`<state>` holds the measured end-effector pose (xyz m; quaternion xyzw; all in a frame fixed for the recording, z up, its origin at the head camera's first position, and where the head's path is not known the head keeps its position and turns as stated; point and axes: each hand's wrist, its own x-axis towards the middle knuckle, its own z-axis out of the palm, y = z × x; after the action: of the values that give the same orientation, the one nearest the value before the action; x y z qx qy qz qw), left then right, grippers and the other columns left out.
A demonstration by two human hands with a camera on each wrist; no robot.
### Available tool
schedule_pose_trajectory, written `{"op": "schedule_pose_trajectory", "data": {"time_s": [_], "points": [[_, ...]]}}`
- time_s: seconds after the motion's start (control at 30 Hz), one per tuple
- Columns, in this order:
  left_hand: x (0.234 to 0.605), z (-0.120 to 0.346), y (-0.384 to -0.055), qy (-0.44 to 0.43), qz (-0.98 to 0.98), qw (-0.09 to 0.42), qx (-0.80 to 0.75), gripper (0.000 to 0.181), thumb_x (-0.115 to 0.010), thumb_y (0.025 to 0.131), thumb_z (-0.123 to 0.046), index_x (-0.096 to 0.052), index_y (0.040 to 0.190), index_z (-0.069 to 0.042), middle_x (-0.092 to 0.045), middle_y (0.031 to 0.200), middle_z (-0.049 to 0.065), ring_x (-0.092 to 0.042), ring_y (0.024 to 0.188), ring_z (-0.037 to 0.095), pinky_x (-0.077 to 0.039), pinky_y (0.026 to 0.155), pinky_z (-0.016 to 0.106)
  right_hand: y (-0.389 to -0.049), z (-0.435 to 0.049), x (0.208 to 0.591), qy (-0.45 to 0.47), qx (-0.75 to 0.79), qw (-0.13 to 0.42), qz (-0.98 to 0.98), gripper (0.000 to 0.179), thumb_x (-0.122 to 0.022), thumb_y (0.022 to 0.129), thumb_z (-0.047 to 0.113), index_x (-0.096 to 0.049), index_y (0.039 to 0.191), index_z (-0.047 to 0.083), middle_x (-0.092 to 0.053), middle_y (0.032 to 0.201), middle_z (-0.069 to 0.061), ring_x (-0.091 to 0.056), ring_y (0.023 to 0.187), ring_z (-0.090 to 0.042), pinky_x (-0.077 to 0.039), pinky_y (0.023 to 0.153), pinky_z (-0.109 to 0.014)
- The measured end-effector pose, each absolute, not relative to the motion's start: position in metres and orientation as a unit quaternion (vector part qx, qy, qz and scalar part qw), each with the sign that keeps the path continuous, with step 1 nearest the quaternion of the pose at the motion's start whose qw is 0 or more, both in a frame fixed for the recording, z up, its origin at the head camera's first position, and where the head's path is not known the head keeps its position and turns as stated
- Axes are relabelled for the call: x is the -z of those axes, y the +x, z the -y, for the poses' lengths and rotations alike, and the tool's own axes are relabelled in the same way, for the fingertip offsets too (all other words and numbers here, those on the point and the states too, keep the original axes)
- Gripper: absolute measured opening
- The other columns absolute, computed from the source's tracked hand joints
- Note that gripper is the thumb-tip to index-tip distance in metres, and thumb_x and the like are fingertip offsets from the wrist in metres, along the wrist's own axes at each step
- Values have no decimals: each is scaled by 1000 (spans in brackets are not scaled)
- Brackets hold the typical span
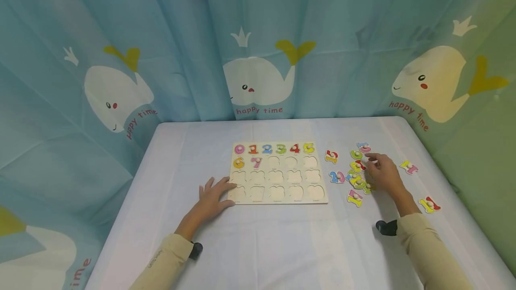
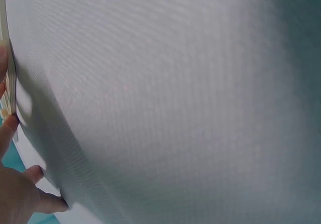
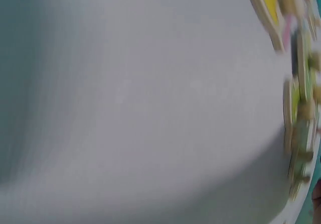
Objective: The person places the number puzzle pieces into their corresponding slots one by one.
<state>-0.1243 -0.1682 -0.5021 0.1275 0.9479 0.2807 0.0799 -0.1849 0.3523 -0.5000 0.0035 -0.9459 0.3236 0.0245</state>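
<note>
On the near side of the bench (image 1: 262, 245), it's the left hand (image 1: 213, 198), grip spread apart, fingers touching the board (image 1: 276, 177) at its left edge! The board's two near rows sit bare; next row up, three slots bare; then 0 (image 1: 239, 149) to 7 (image 1: 256, 163), eight seated! To the right, the right hand (image 1: 384, 174) hovers by the loose numbers (image 1: 357, 182), fingers bent; whether that grip clamps one, I can't tell. Curtain (image 1: 181, 35) behind.
</note>
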Motion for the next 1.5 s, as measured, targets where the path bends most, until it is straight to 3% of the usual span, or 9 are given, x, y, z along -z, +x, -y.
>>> {"op": "schedule_pose_trajectory", "data": {"time_s": [0.2,0.37,0.5,0.6,0.77,1.03,1.23,1.5], "points": [[500,170,-123,124,-949,75,-282,49,-73,81,-26,-58,127,-15,-40,144,15,-14,133,52,0,97,74,-174,-376,497,-25,-317,69,946,34,-44,98,14,-52,124,-6,-52,111,-27,-48,92,-36,-39,69,-41],[499,172,-122,121,-948,74,-284,50,-73,81,-26,-58,127,-14,-39,144,16,-13,134,52,1,97,74,-167,-382,503,-1,-326,32,945,37,-51,97,18,-50,126,-5,-55,109,-24,-51,92,-33,-42,64,-31],[501,173,-121,112,-951,71,-281,50,-74,80,-26,-58,127,-15,-39,144,15,-13,134,52,0,97,74,-165,-376,509,16,-340,-9,940,43,-54,97,20,-46,131,-3,-52,114,-24,-52,97,-36,-46,76,-41],[504,172,-121,111,-951,76,-280,50,-73,81,-27,-58,127,-16,-39,145,14,-13,134,51,0,98,74,-165,-372,512,12,-338,1,941,41,-54,96,18,-47,131,-3,-52,111,-23,-52,97,-37,-43,80,-48],[505,172,-119,116,-950,82,-278,49,-73,82,-27,-58,127,-16,-39,145,14,-12,134,51,0,97,74,-165,-367,514,0,-346,14,938,39,-54,96,16,-48,130,-1,-51,108,-18,-50,95,-31,-44,72,-33],[500,174,-120,129,-948,76,-280,49,-73,81,-27,-59,126,-14,-40,144,15,-14,133,53,0,96,75,-173,-325,514,11,-379,48,924,38,-57,95,17,-51,128,0,-55,105,-16,-50,90,-26,-42,60,-21],[502,172,-120,131,-948,75,-279,50,-74,81,-27,-59,126,-15,-40,144,15,-15,133,53,-1,96,75,-187,-281,522,49,-377,59,923,35,-61,91,12,-55,123,1,-58,100,-12,-53,82,-23,-46,60,-26],[502,168,-122,129,-949,74,-278,49,-74,81,-27,-59,126,-15,-40,144,14,-15,133,52,-1,97,75,-202,-235,517,88,-390,35,916,35,-65,88,11,-57,121,2,-57,97,-10,-52,88,-24,-44,70,-34]]}}
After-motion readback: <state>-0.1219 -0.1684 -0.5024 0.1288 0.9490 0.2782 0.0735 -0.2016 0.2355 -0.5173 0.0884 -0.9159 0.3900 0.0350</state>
